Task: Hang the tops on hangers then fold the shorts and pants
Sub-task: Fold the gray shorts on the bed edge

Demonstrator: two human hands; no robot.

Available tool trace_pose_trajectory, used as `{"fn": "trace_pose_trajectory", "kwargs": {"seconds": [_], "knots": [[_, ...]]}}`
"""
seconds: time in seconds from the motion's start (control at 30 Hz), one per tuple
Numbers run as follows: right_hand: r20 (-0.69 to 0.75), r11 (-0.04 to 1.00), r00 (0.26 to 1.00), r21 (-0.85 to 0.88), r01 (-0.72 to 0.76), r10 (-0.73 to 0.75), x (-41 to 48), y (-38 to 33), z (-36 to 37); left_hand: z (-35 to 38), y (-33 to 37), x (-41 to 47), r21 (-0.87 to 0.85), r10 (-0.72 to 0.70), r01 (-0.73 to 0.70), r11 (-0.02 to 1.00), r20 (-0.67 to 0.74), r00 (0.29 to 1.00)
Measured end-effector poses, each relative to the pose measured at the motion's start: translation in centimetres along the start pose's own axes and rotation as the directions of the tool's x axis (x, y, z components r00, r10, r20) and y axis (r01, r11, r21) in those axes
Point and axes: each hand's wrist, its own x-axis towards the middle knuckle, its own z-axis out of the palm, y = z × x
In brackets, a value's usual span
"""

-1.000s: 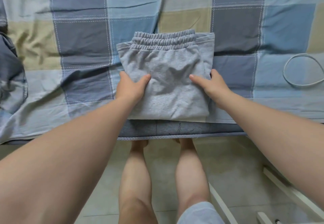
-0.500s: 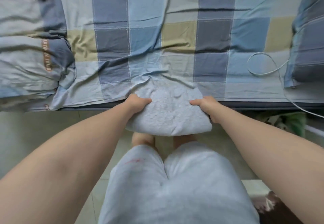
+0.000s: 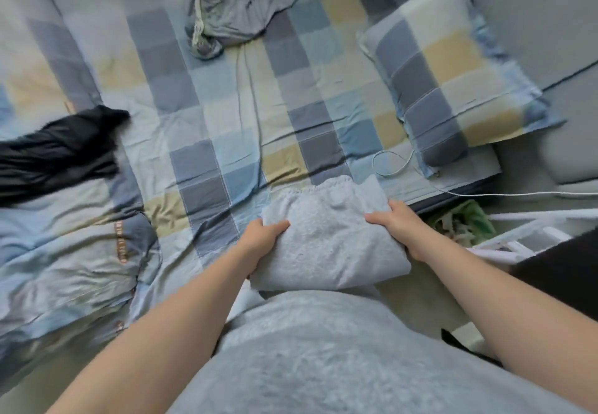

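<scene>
Grips the folded shorts (image 3: pixel 330 239) at both side edges: left hand (image 3: pixel 263 240) clamped round the left edge, right hand (image 3: pixel 393 224) clamped round the right edge, thumbs on top, remaining fingers curled underneath and out of sight.

Change over the last second: earlier pressed flat on the bed sheet (image 3: pixel 207 128) near its front edge; now apparently lifted off it and held in front of the body, above the bed's front edge, waistband on the far side. Fold intact, no layer hanging loose.

Meaning for the task: treat this pair as folded; judged to be in transfer to a resting place, not yet set down.

Still to process, by appearance: crumpled grey garment (image 3: pixel 233 15) at the far side of the bed; black garment (image 3: pixel 58 151) at the left, above the quilt (image 3: pixel 64 251). Cannot tell whether either is a top or bottoms.

Caution: keep both grips level during transfer to prevent unfolding; avoid the white cable (image 3: pixel 388 169) lying just beyond the shorts, beside the pillow (image 3: pixel 453 67).
</scene>
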Motion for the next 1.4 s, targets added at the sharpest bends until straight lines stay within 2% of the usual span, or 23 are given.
{"fn": "trace_pose_trajectory", "kwargs": {"seconds": [0.1, 0.3, 0.53, 0.67, 0.9, 1.0, 1.13, 1.27, 1.4], "knots": [[-0.103, 0.979, 0.992, 0.183, 0.091, -0.073, -3.9, 0.7, 1.9, -2.9, 1.0, -1.4, 0.034, 0.058, -0.062, 0.998, 0.098, 0.993], [-0.320, 0.854, 0.932, 0.422, 0.303, -0.172, -11.0, 3.4, 6.9, -6.9, 1.2, -4.3, 0.110, 0.319, -0.335, 0.936, 0.139, 0.937], [-0.584, 0.704, 0.792, 0.487, 0.517, -0.178, -18.8, 6.5, 6.9, -4.1, 2.7, -8.2, 0.193, 0.581, -0.646, 0.739, 0.303, 0.755], [-0.742, 0.663, 0.660, 0.438, 0.607, -0.113, -24.2, 10.2, 5.8, 0.8, 4.2, -11.3, 0.197, 0.642, -0.769, 0.608, 0.448, 0.622], [-0.922, 0.614, 0.378, 0.348, 0.709, 0.087, -36.0, 21.2, 4.9, 13.1, 0.7, -20.4, 0.080, 0.600, -0.903, 0.422, 0.723, 0.344], [-0.945, 0.586, 0.267, 0.327, 0.741, 0.188, -41.6, 27.7, 5.2, 18.2, -3.6, -25.9, 0.000, 0.539, -0.942, 0.335, 0.820, 0.191], [-0.938, 0.545, 0.156, 0.310, 0.779, 0.310, -49.0, 37.1, 6.7, 24.7, -11.2, -32.9, -0.081, 0.433, -0.961, 0.265, 0.900, 0.044], [-0.893, 0.511, 0.092, 0.333, 0.792, 0.440, -55.4, 46.7, 8.9, 30.5, -20.2, -39.1, -0.162, 0.338, -0.964, 0.212, 0.937, -0.083], [-0.822, 0.465, 0.032, 0.353, 0.812, 0.569, -60.7, 54.6, 12.0, 34.8, -29.3, -43.7, -0.139, 0.154, -0.962, 0.237, 0.983, -0.104]]}}
